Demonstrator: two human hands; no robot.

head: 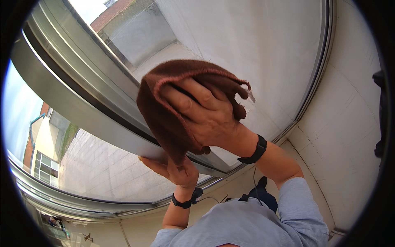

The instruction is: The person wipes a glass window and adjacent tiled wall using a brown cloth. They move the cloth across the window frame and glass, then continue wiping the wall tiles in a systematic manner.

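Observation:
My right hand (pixel 206 114) presses a brown cloth (pixel 163 108) with a reddish stitched edge towards the window. Its fingertips are tucked under a fold of the fabric. Behind the cloth are a glass pane (pixel 262 46) and the metal window frame (pixel 101 120). Lower down, my left hand (pixel 182 173) is at the frame, with a finger stretched along the metal. A corner of the cloth hangs over this hand and covers part of it, so its grip on cloth or frame is unclear. Both wrists wear black bands.
A second glass pane (pixel 101 166) lies left of the frame, with paving and a building (pixel 46 154) outside. The pale tiled wall (pixel 345 102) stands at the right. A thin cable (pixel 255 185) runs near my body. A dark object (pixel 381 114) sits at the right rim.

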